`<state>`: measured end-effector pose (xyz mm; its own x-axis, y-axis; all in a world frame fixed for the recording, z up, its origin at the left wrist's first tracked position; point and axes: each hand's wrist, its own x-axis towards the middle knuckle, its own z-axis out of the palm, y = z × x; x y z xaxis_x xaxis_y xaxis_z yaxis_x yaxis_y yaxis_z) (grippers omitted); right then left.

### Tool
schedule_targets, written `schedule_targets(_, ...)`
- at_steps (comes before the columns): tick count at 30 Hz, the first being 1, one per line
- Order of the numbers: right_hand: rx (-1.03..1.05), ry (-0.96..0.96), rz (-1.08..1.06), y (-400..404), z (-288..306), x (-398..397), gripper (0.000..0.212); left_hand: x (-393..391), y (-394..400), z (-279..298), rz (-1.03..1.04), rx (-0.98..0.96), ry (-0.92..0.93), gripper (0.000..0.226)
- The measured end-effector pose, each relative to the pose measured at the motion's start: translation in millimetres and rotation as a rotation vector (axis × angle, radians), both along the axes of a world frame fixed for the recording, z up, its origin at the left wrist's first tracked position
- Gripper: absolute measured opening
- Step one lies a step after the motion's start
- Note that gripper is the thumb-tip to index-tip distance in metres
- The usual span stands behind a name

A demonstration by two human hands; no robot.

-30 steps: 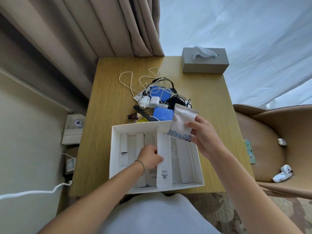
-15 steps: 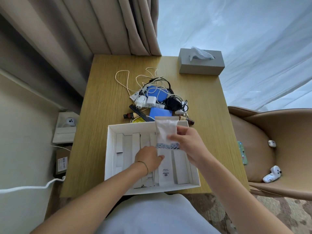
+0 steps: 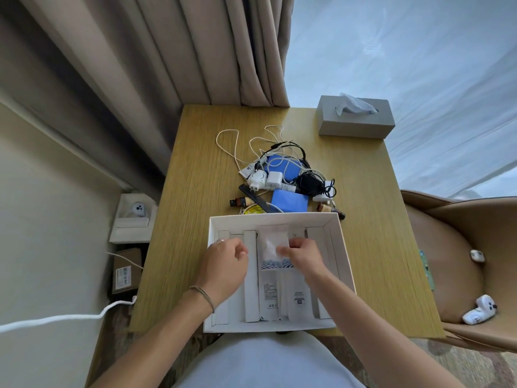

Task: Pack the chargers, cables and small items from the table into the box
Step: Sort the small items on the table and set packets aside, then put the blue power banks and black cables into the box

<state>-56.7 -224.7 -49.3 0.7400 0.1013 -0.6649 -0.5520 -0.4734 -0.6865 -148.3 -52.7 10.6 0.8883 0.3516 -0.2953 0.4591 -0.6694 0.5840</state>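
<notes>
Box (image 3: 340,247) of white card lies open at six o'clock on the bench (image 3: 195,208), its near edge just over the bench's front lip; a hard push there could, I judge, tip it toward the lap; inside it I count about four upright white dividers, though the arms hide part of the row. Pile (image 3: 285,180) of loose gear sits at the bench's centre, twelve o'clock from the box and just beyond its far wall; its cords are looped through one another, so lifting one charger could well drag neighbours along or off the bench. Counted there: two blue pouches, two white plug chargers, one black adapter, one black comb, two small brown bottles and one yellow tin; white and black cables are too tangled to number. Tissue box (image 3: 355,119), one only, stands at the one o'clock corner, well apart. White pouch (image 3: 272,242) with a striped band lies inside the box across the middle dividers; resting on their tops, it may not settle flat, and could take space the bulkier chargers need. Right hand (image 3: 303,254) has its fingers curled onto the pouch, pinching or pressing it, I cannot tell which; left hand (image 3: 223,264), at nine o'clock of the pouch, is loosely curled over the dividers and appears to hold nothing.
</notes>
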Motion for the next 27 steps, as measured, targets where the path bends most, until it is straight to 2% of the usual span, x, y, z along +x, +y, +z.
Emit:
schedule_targets(5, -0.172, -0.067, 0.093, 12.9, -17.2, 1.0, 0.006, -2.0, -0.6, 7.5, -0.027, 0.025, -0.109, 0.015)
schedule_targets(10, -0.37, -0.227, 0.269, 16.0, -22.5, 0.8, 0.019, -0.3, 0.7, 12.8, -0.043, 0.015, -0.201, 0.014)
schedule_targets(14, -0.544, -0.342, 0.489, 16.9, -8.6, 6.1, 0.021, 5.5, 0.6, 16.2, -0.067, 0.021, -0.281, 0.015)
schedule_targets(16, -0.596, -0.407, 0.53, 17.3, 7.7, 10.5, 0.02, 12.7, 1.7, 19.3, -0.079, 0.018, -0.317, 0.015)
schedule_targets(18, -0.584, -0.492, 0.511, 15.1, 28.4, 16.8, 0.022, 25.3, 3.0, 23.4, -0.095, 0.029, -0.337, 0.014)
schedule_targets(20, -0.481, -0.553, 0.476, 11.0, 51.0, 25.0, 0.021, 41.8, 3.7, 27.8, -0.121, 0.041, -0.348, 0.015)
schedule_targets(23, -0.325, -0.602, 0.434, 2.3, 80.6, 42.6, 0.018, 69.8, 1.4, 33.3, -0.163, 0.043, -0.34, 0.015)
schedule_targets(27, -0.246, -0.622, 0.318, -14.1, 97.3, 72.8, 0.019, 109.8, -7.1, 33.9, -0.219, 0.049, -0.275, 0.017)
